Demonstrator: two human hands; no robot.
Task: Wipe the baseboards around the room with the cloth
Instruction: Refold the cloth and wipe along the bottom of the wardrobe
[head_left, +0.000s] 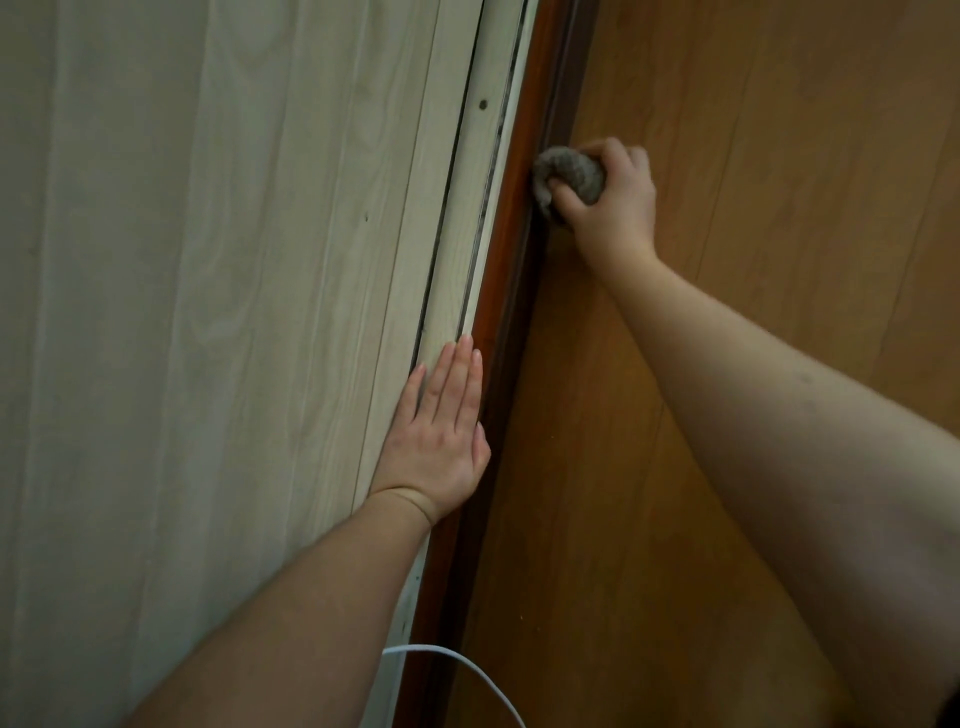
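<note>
Grey wadded cloth (571, 174) in R hand (610, 200) fingers, L hand (439, 441) flat, glossy baseboard (511, 208).

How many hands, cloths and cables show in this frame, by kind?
Hands: 2, left hand flat on the pale wall panel, right hand gripping the cloth
Cloths: 1, grey cloth against the baseboard
Cables: 1, white cable
Total: 4

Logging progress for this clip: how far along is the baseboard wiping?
Done: cannot tell; no stretch looks visibly cleaner. In hand: the right hand presses the bunched cloth against the brown baseboard, while the left hand lies flat on the wall panel. Left: unknown; only this stretch shows.
</note>
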